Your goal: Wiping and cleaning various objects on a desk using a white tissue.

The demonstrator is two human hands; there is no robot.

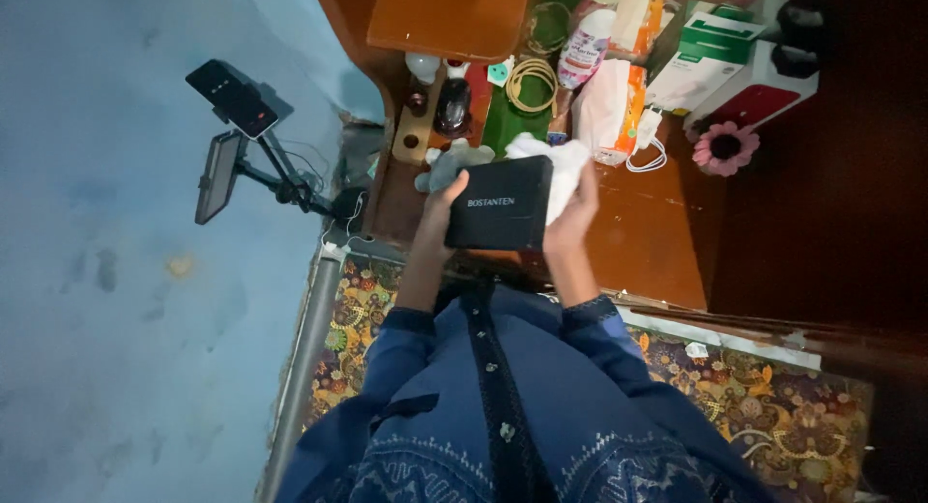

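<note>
I hold a flat black box (pixel 500 203) with pale lettering on its lid above the edge of a brown wooden table (pixel 638 242). My left hand (pixel 437 211) grips its left side, thumb on top. My right hand (pixel 572 218) clasps the right side and also holds a white cloth (pixel 564 170) bunched against the box's far right corner. Both forearms come out of dark blue patterned sleeves.
The table holds a coiled cord (pixel 532 83), a white bottle (pixel 586 47), a tissue pack (pixel 609 112), white and green boxes (pixel 710 58), a pink flower (pixel 725 147) and small bottles (pixel 452 105). A phone on a tripod (pixel 232 99) stands left over blue floor. A patterned fabric (pixel 764 406) lies below.
</note>
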